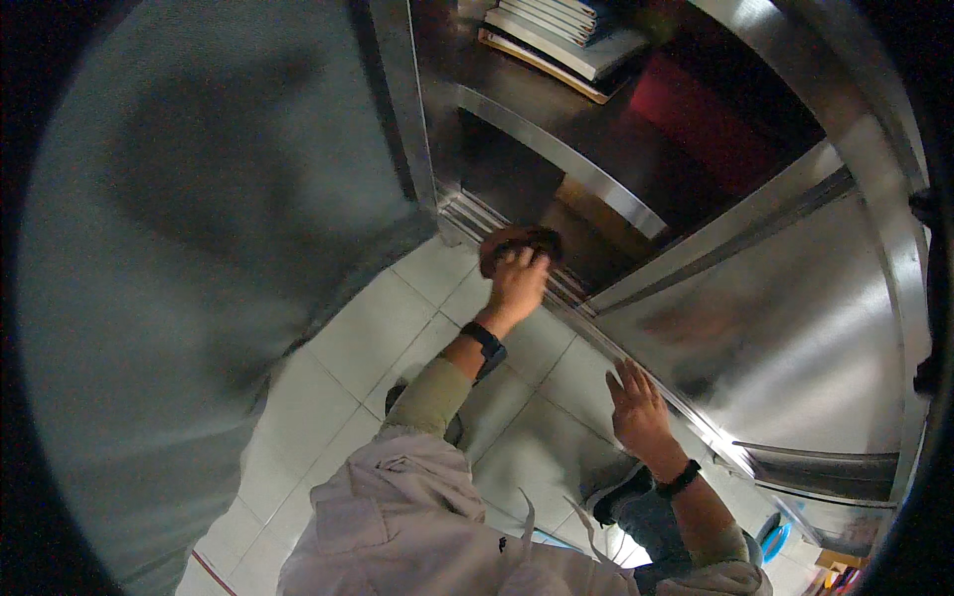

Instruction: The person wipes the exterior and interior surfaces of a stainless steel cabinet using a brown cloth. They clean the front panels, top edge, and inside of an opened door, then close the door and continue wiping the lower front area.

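Note:
My left hand (pixel 518 279) presses a dark brown cloth (pixel 498 249) onto the metal sliding-door track (pixel 477 214) at the bottom edge of a stainless steel cabinet. The fingers lie over the cloth, which is bunched and partly hidden under them. Lower and to the right, my right hand (pixel 639 406) holds nothing; its fingers are slightly apart and rest at the cabinet's lower edge, beside a closed metal door panel (pixel 782 313). Behind my left hand the cabinet stands open, with a brown cardboard-like piece (pixel 596 223) inside.
A stack of books or binders (pixel 566 45) lies on the cabinet's shelf, near a red object (pixel 693 112). A large grey-green covered surface (pixel 186 223) fills the left side. Pale floor tiles (pixel 358 335) lie below. A blue round object (pixel 776 538) is at the lower right.

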`<state>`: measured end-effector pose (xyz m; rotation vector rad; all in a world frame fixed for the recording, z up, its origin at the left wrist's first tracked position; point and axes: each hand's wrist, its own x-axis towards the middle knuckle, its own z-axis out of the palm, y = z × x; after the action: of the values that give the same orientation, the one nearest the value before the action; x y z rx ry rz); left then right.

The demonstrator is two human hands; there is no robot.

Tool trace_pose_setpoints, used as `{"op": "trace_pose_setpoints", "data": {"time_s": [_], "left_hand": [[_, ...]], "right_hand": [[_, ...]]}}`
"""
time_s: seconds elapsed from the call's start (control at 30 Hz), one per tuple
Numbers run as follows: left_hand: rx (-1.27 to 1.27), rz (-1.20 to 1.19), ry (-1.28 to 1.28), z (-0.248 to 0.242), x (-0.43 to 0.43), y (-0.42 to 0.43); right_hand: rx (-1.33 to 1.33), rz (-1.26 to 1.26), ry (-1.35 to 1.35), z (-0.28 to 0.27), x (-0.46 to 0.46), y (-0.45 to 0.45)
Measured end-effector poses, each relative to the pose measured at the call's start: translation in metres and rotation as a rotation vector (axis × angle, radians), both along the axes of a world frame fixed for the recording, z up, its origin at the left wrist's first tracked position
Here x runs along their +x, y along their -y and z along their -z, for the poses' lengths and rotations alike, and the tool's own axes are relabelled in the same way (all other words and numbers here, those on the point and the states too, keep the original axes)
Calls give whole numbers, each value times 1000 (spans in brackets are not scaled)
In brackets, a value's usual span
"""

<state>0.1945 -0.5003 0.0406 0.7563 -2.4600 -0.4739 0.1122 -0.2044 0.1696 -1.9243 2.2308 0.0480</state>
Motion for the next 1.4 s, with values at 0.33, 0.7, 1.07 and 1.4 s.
{"op": "trace_pose_setpoints", "data": {"time_s": [0.33,0.7,1.07,1.4], "left_hand": [[-16,236,16,-2,17,12],[-184,-268,75,-10,39,113],[48,188,-71,-7,1,-10],[-100,95,52,-1,36,34]], "right_hand": [[-194,234,-112,100,4,50],[-198,308,-221,121,13,38],[-191,322,-162,127,24,36],[-190,261,-152,122,17,31]]}}
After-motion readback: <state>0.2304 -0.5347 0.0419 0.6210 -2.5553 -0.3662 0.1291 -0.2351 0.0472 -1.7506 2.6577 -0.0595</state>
